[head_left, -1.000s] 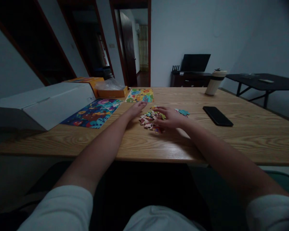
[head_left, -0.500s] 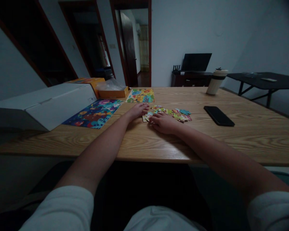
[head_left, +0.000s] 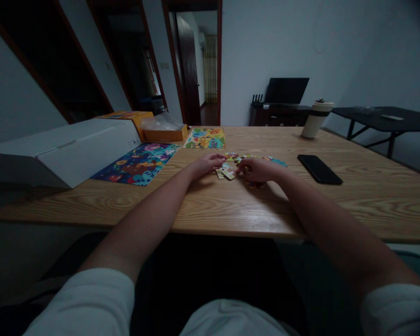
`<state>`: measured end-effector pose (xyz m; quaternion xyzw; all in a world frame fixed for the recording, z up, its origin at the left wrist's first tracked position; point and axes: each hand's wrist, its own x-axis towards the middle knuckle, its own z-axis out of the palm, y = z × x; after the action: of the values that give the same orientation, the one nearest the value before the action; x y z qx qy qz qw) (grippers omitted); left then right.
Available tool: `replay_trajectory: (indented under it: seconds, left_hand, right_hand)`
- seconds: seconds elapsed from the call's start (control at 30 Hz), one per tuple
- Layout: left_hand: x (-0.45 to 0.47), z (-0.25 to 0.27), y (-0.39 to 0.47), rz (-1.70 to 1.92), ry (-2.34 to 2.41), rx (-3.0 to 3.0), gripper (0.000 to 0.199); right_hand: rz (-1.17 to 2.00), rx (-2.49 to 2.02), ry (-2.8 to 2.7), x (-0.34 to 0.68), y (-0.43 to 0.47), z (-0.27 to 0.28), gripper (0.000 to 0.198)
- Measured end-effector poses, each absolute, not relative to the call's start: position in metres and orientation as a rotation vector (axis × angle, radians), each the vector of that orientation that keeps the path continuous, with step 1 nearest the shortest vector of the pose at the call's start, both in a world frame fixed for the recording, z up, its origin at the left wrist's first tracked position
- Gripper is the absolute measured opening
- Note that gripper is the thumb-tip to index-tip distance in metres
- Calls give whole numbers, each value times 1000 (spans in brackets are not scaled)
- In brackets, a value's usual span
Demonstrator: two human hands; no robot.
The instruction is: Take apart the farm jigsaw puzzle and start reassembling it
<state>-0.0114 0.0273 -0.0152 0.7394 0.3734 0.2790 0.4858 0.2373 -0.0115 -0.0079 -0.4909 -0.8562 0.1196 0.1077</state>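
Jigsaw puzzle pieces (head_left: 227, 173) lie in a loose heap on the wooden table, some pale, some green, with a teal one at the right end. My left hand (head_left: 209, 164) rests at the heap's left edge, fingers extended and a little bent, holding nothing that I can see. Over the middle of the pile, my right hand (head_left: 261, 169) has its fingers curled down around a few dark reddish pieces. The hand hides part of the heap, and its fingertips are hard to make out.
Left of the heap lie a dark blue picture sheet (head_left: 140, 163) and, farther back, a yellow picture sheet (head_left: 205, 138). A white box (head_left: 87, 140) and an orange tray (head_left: 166, 135) with clear plastic stand beyond. A phone (head_left: 319, 169) and a cup (head_left: 315, 121) are on the right.
My right hand has moved right across the heap, and its fingers have curled in. Pieces have shifted rightward and toward me. My left hand has slid slightly right.
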Motion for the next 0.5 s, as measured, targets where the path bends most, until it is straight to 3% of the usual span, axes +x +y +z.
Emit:
replay_trajectory:
  seconds: [0.13, 0.3, 0.5]
  left_hand:
    - [-20, -12, 30, 579, 906, 2080, 48]
    - [-37, -1, 32, 311, 1109, 2359, 55]
    - [-36, 1, 30, 187, 1210, 2428, 48]
  right_hand:
    - [618, -1318, -2258, 261, -4, 2, 29]
    - [563, -1516, -2126, 289, 9, 7, 31]
    - [398, -1810, -2138, 311, 15, 7, 40]
